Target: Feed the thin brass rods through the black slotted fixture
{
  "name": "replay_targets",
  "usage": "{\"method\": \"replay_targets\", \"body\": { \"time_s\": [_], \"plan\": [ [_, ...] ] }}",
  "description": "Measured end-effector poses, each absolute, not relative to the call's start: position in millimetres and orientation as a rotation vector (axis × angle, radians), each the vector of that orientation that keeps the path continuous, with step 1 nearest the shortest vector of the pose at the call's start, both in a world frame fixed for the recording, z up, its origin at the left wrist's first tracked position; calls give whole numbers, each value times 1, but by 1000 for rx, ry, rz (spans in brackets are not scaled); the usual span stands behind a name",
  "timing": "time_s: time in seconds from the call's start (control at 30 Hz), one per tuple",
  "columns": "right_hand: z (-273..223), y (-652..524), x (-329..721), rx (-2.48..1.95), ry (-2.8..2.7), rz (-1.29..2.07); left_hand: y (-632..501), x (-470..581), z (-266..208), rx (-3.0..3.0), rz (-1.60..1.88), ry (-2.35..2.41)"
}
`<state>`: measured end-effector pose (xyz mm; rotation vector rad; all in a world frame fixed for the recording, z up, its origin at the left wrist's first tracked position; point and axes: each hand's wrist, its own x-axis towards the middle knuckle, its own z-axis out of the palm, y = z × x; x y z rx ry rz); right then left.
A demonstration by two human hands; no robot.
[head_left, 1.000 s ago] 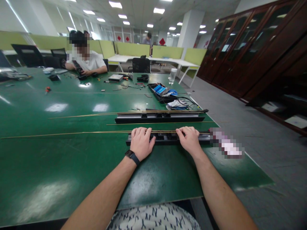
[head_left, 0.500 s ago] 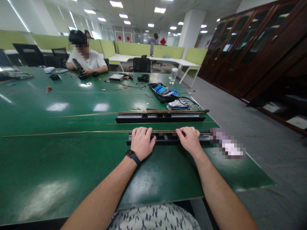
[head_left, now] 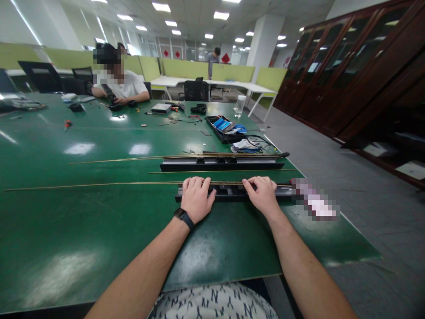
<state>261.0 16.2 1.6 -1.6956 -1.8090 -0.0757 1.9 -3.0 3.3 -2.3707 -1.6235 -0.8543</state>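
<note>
A black and silver metal rail lies across the green table in front of me. Long, thin brass-coloured rods run along its far edge and stick out well to the left. My left hand rests palm down over the rail's left part, fingers stretched across it and thumb apart. Further right, my right hand has thumb and forefinger pinched together at the rods. The exact contact under the fingertips is hidden. Dark fittings on the rail between the hands are partly visible.
Beyond lies a second rail with more rods, and a single rod between them. A black tray holds blue items. A blurred pinkish object is at right. Across the table sits a person handling a dark device.
Very little differs. The left end of the rods sits slightly further right, and my right fingertips have shifted a touch left. My left hand stays in place.
</note>
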Motion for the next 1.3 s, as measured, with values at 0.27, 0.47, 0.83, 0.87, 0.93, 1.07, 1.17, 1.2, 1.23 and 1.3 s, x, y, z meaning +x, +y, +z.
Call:
{"method": "replay_targets", "body": {
  "time_s": [0.27, 0.47, 0.83, 0.87, 0.93, 1.07, 1.17, 1.2, 1.23, 1.3],
  "plan": [
    [3, 15, 260, -1678, -1799, -80, -3, 1, 4, -2365, -835, -1616],
    [1, 16, 261, -1673, -1790, -95, -3, 2, 4, -2354, -841, -1610],
    [-1, 16, 261, -1673, -1805, -97, -2, 2, 2, -2362, -855, -1608],
    [-1, 16, 260, -1675, -1804, -97, -2, 2, 2, -2363, -856, -1606],
    [0, 16, 260, -1680, -1803, -95, -2, 2, 2, -2359, -857, -1606],
    [1, 16, 261, -1686, -1807, -78, -2, 1, 2, -2355, -859, -1611],
    [2, 16, 262, -1682, -1807, -69, -2, 1, 2, -2357, -855, -1605],
    [2, 16, 262, -1680, -1805, -70, -2, 1, 2, -2358, -854, -1603],
    [1, 16, 261, -1679, -1802, -75, -2, 1, 3, -2357, -854, -1602],
    [1, 16, 261, -1684, -1794, -86, -2, 1, 3, -2355, -854, -1603]
  ]
}}
